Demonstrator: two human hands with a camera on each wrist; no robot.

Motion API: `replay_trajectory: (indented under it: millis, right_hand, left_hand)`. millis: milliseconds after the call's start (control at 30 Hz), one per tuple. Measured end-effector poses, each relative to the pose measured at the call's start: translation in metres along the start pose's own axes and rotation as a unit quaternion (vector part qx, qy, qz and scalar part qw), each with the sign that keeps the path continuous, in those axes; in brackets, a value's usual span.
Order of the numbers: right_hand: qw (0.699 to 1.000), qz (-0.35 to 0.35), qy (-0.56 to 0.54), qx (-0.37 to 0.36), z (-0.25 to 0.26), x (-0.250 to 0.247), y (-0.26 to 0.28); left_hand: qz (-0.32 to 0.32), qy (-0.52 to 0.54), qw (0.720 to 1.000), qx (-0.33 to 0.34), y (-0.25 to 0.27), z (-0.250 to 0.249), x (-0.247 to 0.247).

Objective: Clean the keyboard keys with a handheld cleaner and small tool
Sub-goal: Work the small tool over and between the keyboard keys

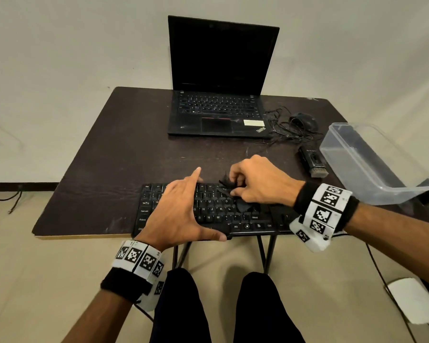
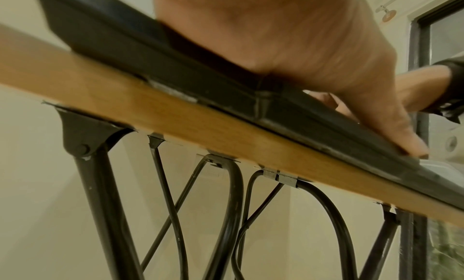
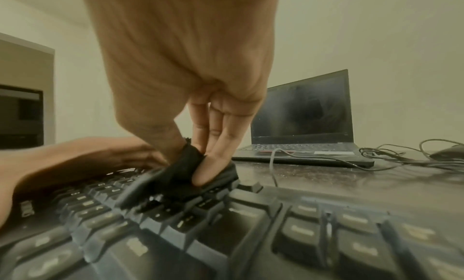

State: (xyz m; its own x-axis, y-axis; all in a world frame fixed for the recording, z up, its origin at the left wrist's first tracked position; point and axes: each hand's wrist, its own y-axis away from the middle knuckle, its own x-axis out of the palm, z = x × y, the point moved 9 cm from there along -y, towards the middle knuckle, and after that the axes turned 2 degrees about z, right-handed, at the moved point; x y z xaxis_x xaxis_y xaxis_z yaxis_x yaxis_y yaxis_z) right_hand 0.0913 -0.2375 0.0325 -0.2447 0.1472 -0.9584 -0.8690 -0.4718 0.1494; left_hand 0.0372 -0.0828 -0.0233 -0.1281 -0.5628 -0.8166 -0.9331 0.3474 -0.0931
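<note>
Keyboard [image 1: 216, 214] comes first, lying along the near edge of the surface [image 1: 124, 149], its front lip just past that edge: a flat black slab with white-lettered keys, rigid and light by the look of it, so I judge it will skate unless pinned. The left hand [image 1: 181, 209] does that, fingers straight and spread across the left-hand keys, forefinger lifted, thumb along the front lip. The best hold is there, at the lip and frame rather than on the caps, which probably give under pressure. The right hand [image 1: 255, 184] has thumb and fingertips pinched round a small black cloth [image 3: 185, 175], bunched and pressed onto the upper key rows right of centre. Cloth is limp and frayed at the edge; it needs gripping in a wad close to the keys, or loose corners may snag between caps. Farther right lies a dark brush tool [image 1: 312, 162], untouched, beside a clear tub [image 1: 372, 169]. Beyond sit a mouse [image 1: 305, 121] with tangled cable and an open laptop [image 1: 221, 78], screen dark.
</note>
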Motion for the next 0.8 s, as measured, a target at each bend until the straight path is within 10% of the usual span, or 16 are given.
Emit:
replay_trajectory:
  millis: [433,800]
  right_hand:
    - [0.976,0.032,0.118,-0.182,0.082,0.023,-0.031]
    - [0.978,0.053,0.153,-0.131,-0.013,0.008,0.015]
  left_hand:
    - [-0.011,0.046,0.999,-0.005,0.001,-0.004,-0.006]
    - [0.004,0.026,0.999,-0.031,0.002,0.004,-0.001]
